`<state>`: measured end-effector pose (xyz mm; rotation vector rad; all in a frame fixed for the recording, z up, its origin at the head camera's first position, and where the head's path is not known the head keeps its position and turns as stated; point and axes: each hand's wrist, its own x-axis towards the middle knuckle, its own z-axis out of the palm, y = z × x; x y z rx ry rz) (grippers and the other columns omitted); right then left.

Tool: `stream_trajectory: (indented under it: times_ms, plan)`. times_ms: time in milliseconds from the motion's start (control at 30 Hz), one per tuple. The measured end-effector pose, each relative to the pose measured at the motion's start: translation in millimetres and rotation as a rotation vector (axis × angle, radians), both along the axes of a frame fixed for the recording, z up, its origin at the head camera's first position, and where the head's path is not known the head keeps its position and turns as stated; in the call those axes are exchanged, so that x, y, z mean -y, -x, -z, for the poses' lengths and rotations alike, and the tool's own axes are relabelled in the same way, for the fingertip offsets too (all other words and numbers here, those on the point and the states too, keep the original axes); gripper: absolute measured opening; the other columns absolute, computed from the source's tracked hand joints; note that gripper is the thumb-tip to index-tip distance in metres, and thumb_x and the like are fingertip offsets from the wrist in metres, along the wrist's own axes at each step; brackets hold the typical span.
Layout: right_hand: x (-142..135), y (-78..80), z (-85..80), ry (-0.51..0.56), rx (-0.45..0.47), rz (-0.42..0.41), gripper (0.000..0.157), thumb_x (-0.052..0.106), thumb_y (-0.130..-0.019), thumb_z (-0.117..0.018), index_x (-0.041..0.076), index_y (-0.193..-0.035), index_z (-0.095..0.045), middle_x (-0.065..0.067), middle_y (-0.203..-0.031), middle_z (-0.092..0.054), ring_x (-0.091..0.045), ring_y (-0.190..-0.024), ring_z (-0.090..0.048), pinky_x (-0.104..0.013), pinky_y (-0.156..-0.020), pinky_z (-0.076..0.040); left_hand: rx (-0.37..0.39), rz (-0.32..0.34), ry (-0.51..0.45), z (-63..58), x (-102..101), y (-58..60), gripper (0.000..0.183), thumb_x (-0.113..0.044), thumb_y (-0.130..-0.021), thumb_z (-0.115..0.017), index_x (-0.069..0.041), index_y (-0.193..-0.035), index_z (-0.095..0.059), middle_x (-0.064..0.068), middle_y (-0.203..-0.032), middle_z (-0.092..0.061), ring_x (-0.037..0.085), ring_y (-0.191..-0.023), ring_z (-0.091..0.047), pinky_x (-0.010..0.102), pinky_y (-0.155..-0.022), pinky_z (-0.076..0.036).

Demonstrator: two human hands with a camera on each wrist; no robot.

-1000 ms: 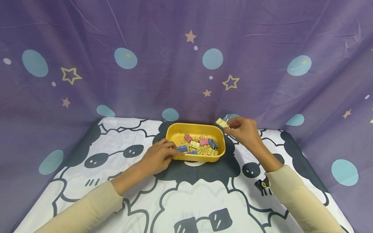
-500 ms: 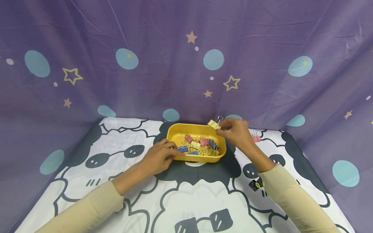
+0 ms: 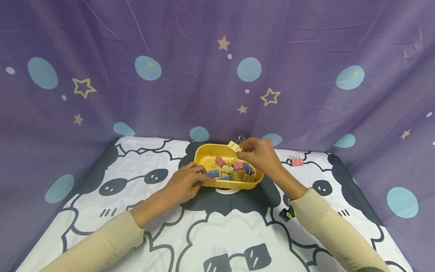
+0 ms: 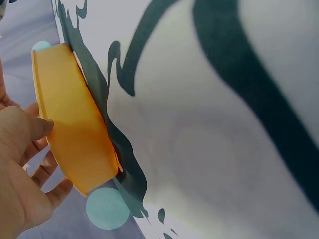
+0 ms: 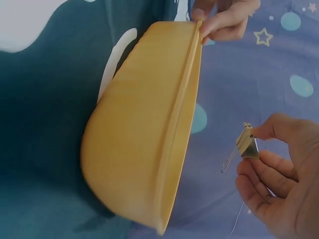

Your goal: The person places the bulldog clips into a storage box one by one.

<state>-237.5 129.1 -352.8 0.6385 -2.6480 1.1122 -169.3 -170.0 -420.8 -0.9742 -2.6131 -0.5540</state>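
Note:
My right hand point(image 3: 261, 153) pinches a yellow binder clip point(image 3: 234, 146) between thumb and fingertips, over the far right part of a yellow plastic bin point(image 3: 234, 185). The right wrist view shows the clip point(image 5: 247, 144) from its end, wire handles sticking out, beside the bin's rim. At the near left corner my left hand point(image 3: 185, 182) grips the bin's rim. In the left wrist view the thumb point(image 4: 42, 128) lies on the outer wall and the fingers reach beyond the rim. Inside the bin lie several binder clips, pink point(image 3: 238, 166), blue point(image 3: 213, 173) and yellow point(image 3: 227, 169).
To the right of the bin, a pink binder clip point(image 3: 297, 162) lies on the patterned white cloth point(image 3: 234, 230). Behind the bin's far side rises a purple curtain point(image 3: 190, 87). A small black item point(image 3: 287, 214) with a yellow-green mark shows by the right sleeve.
My right hand has carried the yellow binder clip leftward, from beside the bin to over it, uncovering the pink clip on the cloth. The left hand stays on the rim.

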Motion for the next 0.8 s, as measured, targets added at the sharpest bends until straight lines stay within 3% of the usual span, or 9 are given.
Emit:
stream_trajectory:
  times_ms: [267,567,800]
  plan:
    - [21,4.9,-4.2,-0.014,-0.013,-0.055,0.023,0.021,-0.090,-0.089,0.005,-0.107,-0.086,-0.009,-0.100,-0.087,-0.024,-0.090,-0.081,-0.045,-0.082,-0.069,0.009,-0.012,-0.003,-0.1,0,0.2,0.043,0.001,-0.097,-0.079,-0.031,-0.123,-0.089,-0.007,-0.106,-0.078,0.018,-0.104,-0.061,0.038,-0.089,-0.055]
    - [44,8.7,0.7,-0.068,0.041,-0.062,0.030,0.024,-0.092,-0.088,0.004,-0.115,-0.086,-0.010,-0.107,-0.087,-0.023,-0.094,-0.082,-0.042,-0.084,-0.070,0.006,-0.011,-0.017,0.7,0,0.6,0.045,0.002,-0.096,-0.079,-0.032,-0.123,-0.089,-0.008,-0.104,-0.077,0.017,-0.103,-0.060,0.038,-0.087,-0.056]
    - [56,7.7,11.7,-0.052,0.113,-0.115,0.026,0.021,-0.094,-0.089,0.006,-0.115,-0.085,-0.006,-0.099,-0.088,-0.023,-0.076,-0.082,-0.034,-0.067,-0.066,-0.002,-0.004,-0.027,1.0,1,0.9,0.046,0.003,-0.096,-0.077,-0.032,-0.123,-0.089,-0.008,-0.102,-0.076,0.016,-0.101,-0.060,0.037,-0.087,-0.056]
